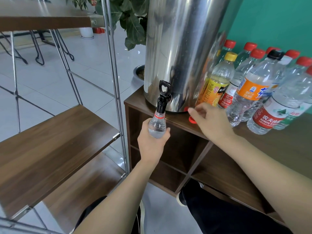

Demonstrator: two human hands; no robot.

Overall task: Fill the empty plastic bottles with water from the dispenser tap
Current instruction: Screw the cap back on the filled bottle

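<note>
Fingers of the left hand [152,141] curl round the clear plastic bottle [157,126], held off the bench's left edge with its mouth up against the black dispenser tap [163,98] of the tall steel urn [182,53]. Thin-walled and gaining weight as it fills, it wants a firm, unsqueezing hold at the shoulder. Right hand [209,120], grip spread and empty, hovers over a red cap [191,119].
</note>
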